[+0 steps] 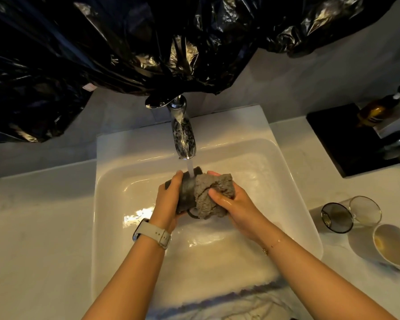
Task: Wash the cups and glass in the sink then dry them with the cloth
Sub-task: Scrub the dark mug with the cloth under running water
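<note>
Left hand (171, 199) fingers curled, gripping; right hand (231, 204) likewise.

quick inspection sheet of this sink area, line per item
surface: white counter around a white sink; tap running.
job's things: dark cup under the stream; grey cloth pressed against it; dark glass, clear glass and white cup on the counter to the right.
clutter: black tray with a brown pump bottle.
grippers: left hand grips the dark cup; right hand grips the cloth.
cables: nothing seen.
surroundings: black plastic sheeting above the tap.
</note>
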### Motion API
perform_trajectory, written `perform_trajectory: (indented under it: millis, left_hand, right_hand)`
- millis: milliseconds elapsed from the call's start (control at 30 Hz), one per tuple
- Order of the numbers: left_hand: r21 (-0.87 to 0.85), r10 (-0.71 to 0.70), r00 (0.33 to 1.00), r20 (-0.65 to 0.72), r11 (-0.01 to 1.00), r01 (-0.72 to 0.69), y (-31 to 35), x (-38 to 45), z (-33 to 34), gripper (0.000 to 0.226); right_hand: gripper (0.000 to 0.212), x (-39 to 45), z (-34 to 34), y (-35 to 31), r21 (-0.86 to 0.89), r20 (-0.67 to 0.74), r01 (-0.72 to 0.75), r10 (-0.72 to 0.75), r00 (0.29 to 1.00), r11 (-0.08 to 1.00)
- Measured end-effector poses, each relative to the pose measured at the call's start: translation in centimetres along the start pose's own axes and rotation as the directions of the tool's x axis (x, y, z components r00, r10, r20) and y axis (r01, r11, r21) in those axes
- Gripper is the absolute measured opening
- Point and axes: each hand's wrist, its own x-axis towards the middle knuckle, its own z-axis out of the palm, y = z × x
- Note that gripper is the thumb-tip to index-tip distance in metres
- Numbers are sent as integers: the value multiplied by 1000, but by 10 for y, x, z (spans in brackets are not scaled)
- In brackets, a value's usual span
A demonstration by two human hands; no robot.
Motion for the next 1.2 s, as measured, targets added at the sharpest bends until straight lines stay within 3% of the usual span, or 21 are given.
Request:
perform_trajectory:
  millis: [200,367,533,600,667,700,767,867,933,1000,1100,1200]
  left_hand:
    - [35,62,998,-16,997,-61,-4,1,4,68]
    - [165,255,950,-181,960,-226,2,-2,9,35]
    - [219,454,884,-114,879,-423,-3,-5,2,13]
    - [171,360,933,-4,919,-354,-1,-4,-7,23]
    - [49,99,974,201,993,-111,4,-2,-19,47]
    - [-11,-14,958,288,1000,18,6,-1,-24,58]
    - [-95,-78,937,339,989,117,7,0,-29,65]
    - [-181,-2,965,261,982,52,5,3,-27,58]
    - [-233,32,968,249,972,28,2,3,-25,61]
    - [-298,34,972,232,954,38,-1,2,-22,67]
    - [-262,115,979,167,963,-69,-4,3,-20,76]
    - [-161,229,966,123,965,-208,-3,-1,-17,67]
  right_hand:
    - [50,15,5,-4,-399,134,21,36,990,917]
    - [34,26,9,-5,-305,109,-29,65,992,952]
    - [33,37,9,-22,-250,214,-100,156,964,963]
    - [35,40,10,-28,-320,224,-76,154,962,944]
    - [34,41,10,-31,-420,229,-28,136,964,907]
    - [34,40,11,-31,-456,243,3,121,962,890]
    - [36,39,12,-29,-480,273,49,95,957,876]
    - [48,37,17,-22,-489,282,144,0,959,860]
    - [59,39,16,-11,-589,187,290,-222,957,754]
    - [50,37,16,-4,-644,33,329,-405,914,690]
    - [35,34,15,0,-588,23,333,-396,918,737]
    - [28,30,19,-5,-382,53,224,-221,974,897]
